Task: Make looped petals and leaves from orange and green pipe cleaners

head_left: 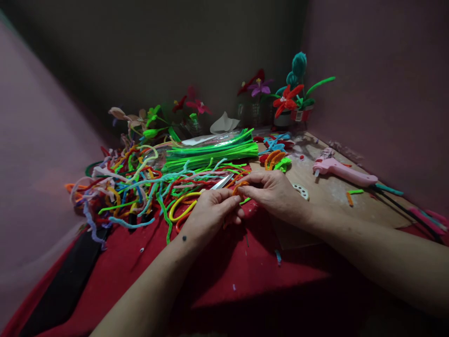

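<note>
Between my two hands is an orange pipe cleaner [241,186], bent into a small loop. The thumb and fingers of my right hand [271,189] pinch it from the right. My left hand [216,206] is closed on its lower end, where the fingers partly hide it. Just behind my left hand lie scissors [221,181] with yellow handles, their blades pointing up and to the right. Many loose coloured pipe cleaners [140,180] are heaped to the left of my hands, and a bundle of green pipe cleaners [213,154] lies behind them.
A pink glue gun [345,172] rests on a brown board [315,215] at the right. Finished orange loops [274,159] lie on the board's far left. Pipe-cleaner flowers [287,99] stand in pots along the back wall. A red cloth [224,276] covers the table; a black strip [70,281] lies at left.
</note>
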Action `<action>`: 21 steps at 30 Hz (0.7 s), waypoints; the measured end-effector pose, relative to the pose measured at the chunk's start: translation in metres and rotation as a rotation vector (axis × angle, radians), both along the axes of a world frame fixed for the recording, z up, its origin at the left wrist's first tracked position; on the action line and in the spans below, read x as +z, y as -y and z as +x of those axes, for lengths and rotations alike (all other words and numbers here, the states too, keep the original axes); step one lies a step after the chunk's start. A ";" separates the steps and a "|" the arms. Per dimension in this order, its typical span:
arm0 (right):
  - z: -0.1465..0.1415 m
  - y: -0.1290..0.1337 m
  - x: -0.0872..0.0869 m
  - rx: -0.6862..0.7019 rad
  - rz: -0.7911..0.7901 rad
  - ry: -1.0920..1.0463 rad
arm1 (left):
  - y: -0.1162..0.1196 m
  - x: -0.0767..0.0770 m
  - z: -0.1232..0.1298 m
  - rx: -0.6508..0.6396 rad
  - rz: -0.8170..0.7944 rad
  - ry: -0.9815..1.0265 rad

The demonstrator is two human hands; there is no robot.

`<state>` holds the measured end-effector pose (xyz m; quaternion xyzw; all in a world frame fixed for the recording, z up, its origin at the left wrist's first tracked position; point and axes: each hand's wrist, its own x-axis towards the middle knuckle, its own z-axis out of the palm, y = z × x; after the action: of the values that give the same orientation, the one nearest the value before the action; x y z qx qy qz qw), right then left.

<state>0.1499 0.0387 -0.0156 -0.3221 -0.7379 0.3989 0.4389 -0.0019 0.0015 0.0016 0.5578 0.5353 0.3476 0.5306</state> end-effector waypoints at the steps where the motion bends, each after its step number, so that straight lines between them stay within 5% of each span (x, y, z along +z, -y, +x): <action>1: 0.000 0.000 0.000 0.005 -0.003 -0.009 | 0.000 0.000 0.000 -0.010 -0.002 -0.016; 21: -0.001 -0.002 -0.003 -0.018 0.089 0.027 | 0.000 -0.002 0.002 -0.024 0.015 -0.049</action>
<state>0.1491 0.0409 -0.0188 -0.3142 -0.7580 0.3573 0.4461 -0.0001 0.0018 -0.0006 0.5764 0.5390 0.3315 0.5170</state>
